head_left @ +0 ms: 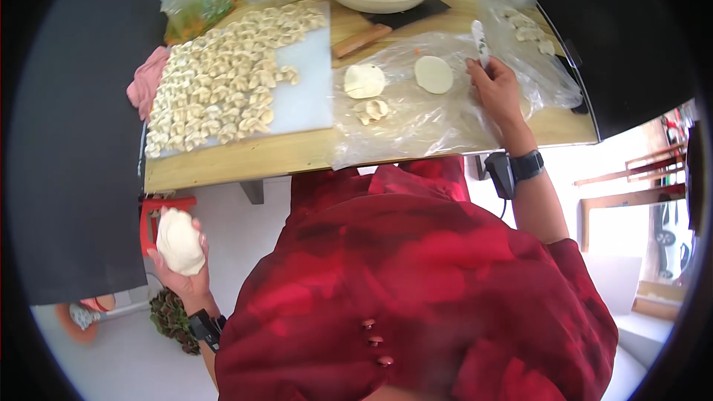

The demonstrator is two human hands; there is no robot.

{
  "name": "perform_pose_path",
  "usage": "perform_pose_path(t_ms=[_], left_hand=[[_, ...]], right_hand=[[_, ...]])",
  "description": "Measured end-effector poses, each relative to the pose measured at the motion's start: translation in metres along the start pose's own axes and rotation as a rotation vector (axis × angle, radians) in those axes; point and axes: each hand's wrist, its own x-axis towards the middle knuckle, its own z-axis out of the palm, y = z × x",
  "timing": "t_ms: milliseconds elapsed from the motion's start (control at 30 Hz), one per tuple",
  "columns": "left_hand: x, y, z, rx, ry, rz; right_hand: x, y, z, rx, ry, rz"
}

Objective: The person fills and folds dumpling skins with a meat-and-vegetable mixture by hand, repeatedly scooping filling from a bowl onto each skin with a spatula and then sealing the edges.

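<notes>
The left grip (181,279) cups a pale, rounded piece of dough (180,241) beside the wooden desk (245,167), seemingly to support its softness; the right grip (500,95) grasps a slender, white, patterned utensil (480,41). Two flat, cream dough rounds (433,75) lie apart on crinkled clear plastic (416,134), probably to prevent sticking.

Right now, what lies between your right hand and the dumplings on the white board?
Between right hand and dumplings: two flat dough rounds and some folded dough on plastic sheeting, in the head view.
</notes>
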Motion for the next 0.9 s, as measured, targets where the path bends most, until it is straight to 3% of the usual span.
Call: perform_pose_path(t_ms=[67,200,267,300,367,400,467,533,733,800,900], left_hand=[[0.035,-0.02,0.043,0.075,-0.342,-0.159],[0.091,-0.072,0.133,0.255,-0.454,-0.407],[0.113,-0.105,0.178,0.28,-0.454,-0.574],[0.127,-0.124,0.197,0.254,-0.546,-0.665],[0.146,-0.158,0.228,0.23,-0.647,-0.769],[0.153,-0.174,0.239,0.22,-0.671,-0.859],[0.162,-0.202,0.253,0.213,-0.701,-0.958],[0.17,-0.224,0.26,0.215,-0.747,-1.096],[0.183,-0.247,0.27,0.303,-0.743,-1.195],[0.186,-0.253,0.27,0.322,-0.737,-1.2],[0.188,-0.264,0.273,0.361,-0.685,-1.145]], right_hand=[[-0.001,-0.005,-0.004,-0.081,0.029,-0.039],[-0.001,-0.023,-0.009,-0.075,-0.046,-0.035],[0.002,-0.032,-0.009,-0.047,-0.123,0.069],[0.007,-0.036,-0.008,-0.049,-0.113,0.077],[0.021,-0.042,-0.004,-0.405,-0.239,0.051],[0.03,-0.035,0.001,-0.404,-0.227,0.06],[0.045,-0.016,0.012,-0.621,-0.227,-0.198],[0.043,-0.022,0.018,-0.566,-0.266,-0.117],[0.047,-0.023,0.015,-0.411,-0.407,0.089],[0.048,-0.015,0.011,-0.481,-0.308,-0.107],[0.051,-0.02,-0.013,-0.487,-0.219,-0.093]])
